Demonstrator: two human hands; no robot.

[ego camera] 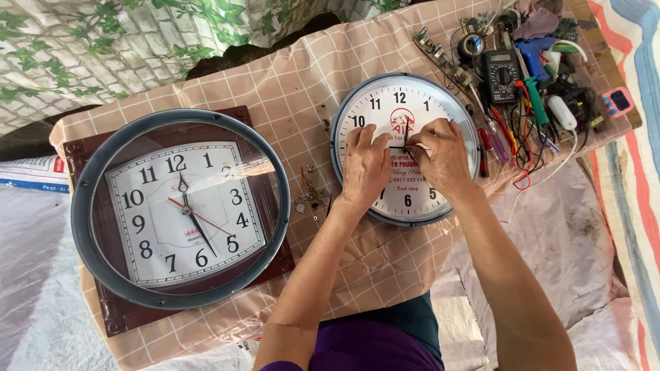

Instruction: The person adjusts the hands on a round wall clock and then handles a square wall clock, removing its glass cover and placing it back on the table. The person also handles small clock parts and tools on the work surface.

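Two hands work on a round white wall clock (405, 148) lying face up on the checked cloth (275, 96), right of centre. Its black hand (405, 134) runs near vertical from the dial centre up toward the twelve. The left hand (364, 165) rests knuckles up on the dial's left half, fingers curled toward the centre. The right hand (443, 156) lies opposite, fingertips pinched at the base of the black hand; whether the left fingers grip anything cannot be told. Both hands hide the dial centre and most lower numerals. Forearms enter from the bottom edge, converging upward. Small loose parts (309, 196) lie just left of the clock. A square brown clock (182, 213) under a round grey bezel ring (103, 275) sits well left. Tools with a multimeter (500, 74) crowd the upper right.
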